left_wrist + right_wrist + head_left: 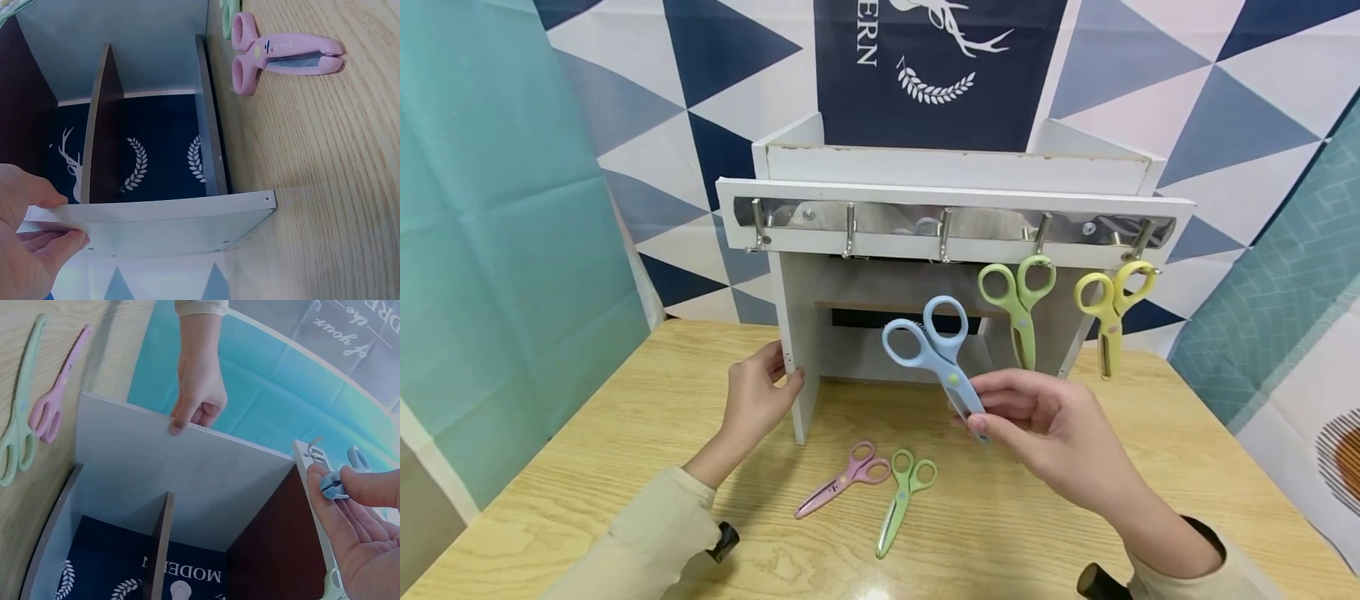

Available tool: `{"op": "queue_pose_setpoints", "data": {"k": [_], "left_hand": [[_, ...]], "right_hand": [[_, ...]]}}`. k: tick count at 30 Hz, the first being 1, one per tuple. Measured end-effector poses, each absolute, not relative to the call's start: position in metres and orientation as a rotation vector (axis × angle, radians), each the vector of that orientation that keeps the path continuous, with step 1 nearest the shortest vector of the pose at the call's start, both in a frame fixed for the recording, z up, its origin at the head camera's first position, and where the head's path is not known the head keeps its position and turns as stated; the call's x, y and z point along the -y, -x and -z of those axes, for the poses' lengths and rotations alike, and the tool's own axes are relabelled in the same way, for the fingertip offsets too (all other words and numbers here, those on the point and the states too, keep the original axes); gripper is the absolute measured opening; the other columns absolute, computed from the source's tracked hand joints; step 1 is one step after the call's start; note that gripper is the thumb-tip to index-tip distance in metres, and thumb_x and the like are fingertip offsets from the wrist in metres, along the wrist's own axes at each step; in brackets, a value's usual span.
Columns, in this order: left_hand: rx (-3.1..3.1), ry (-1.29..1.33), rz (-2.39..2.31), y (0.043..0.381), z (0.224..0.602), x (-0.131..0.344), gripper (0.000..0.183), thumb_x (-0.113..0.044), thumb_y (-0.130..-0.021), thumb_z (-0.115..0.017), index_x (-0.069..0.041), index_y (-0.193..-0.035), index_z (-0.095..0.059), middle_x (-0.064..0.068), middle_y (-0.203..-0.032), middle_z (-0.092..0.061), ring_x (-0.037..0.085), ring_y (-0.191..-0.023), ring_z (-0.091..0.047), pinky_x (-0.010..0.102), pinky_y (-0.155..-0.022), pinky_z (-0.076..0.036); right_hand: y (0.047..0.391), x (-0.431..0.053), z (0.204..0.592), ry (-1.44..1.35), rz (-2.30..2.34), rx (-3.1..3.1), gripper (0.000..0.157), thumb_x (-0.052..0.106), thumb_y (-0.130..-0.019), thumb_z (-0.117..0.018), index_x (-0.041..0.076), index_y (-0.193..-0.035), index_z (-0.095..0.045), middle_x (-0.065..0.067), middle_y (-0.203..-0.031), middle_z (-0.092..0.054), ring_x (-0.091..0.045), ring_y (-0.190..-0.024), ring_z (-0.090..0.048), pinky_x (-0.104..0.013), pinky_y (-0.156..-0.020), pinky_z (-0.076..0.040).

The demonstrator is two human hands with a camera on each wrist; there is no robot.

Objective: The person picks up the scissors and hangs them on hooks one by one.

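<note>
Blue scissors (942, 358) are pinched at the blade end by my right hand (1052, 433), handle loops up, in front of the white shelf unit. My left hand (760, 396) grips the front edge of the unit's left side panel (793, 350), thumb on the inner side. Along the unit's top front runs a rail with several metal hooks (945, 233). Green scissors (1021, 308) and yellow scissors (1108, 321) hang by a loop from the two hooks at the right. On the table lie pink scissors (842, 481) and a second pair of green scissors (901, 504).
The wooden table (700, 367) carries the unit, which has an inner brown shelf (910, 308). A patterned cloth (647, 108) hangs behind, and a teal curtain (505, 217) at the left.
</note>
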State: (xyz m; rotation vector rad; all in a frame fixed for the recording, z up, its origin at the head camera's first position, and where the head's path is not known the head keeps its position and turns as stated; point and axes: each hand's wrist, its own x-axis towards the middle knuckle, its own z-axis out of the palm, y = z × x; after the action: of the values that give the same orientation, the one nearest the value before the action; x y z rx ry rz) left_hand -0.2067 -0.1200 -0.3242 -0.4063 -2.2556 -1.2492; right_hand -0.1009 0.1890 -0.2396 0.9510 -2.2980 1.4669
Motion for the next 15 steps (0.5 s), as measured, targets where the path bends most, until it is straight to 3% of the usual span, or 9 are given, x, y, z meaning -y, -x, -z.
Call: {"op": "queue_pose_setpoints", "data": {"k": [15], "left_hand": [[2.253, 0.405, 1.263, 0.207, 0.324, 0.121, 0.038, 0.004, -0.082, -0.067, 0.014, -0.119, -0.062, 0.031, -0.113, -0.069, 0.041, -0.104, -0.07, 0.044, -0.087, -0.06]], "right_hand": [[0.111, -0.192, 0.224, -0.965, -1.555, 2.21, 0.025, -0.01, -0.086, -0.065, -0.008, -0.111, -0.064, 0.008, -0.098, -0.078, -0.009, -0.087, -0.076, -0.022, -0.073, -0.063]]}}
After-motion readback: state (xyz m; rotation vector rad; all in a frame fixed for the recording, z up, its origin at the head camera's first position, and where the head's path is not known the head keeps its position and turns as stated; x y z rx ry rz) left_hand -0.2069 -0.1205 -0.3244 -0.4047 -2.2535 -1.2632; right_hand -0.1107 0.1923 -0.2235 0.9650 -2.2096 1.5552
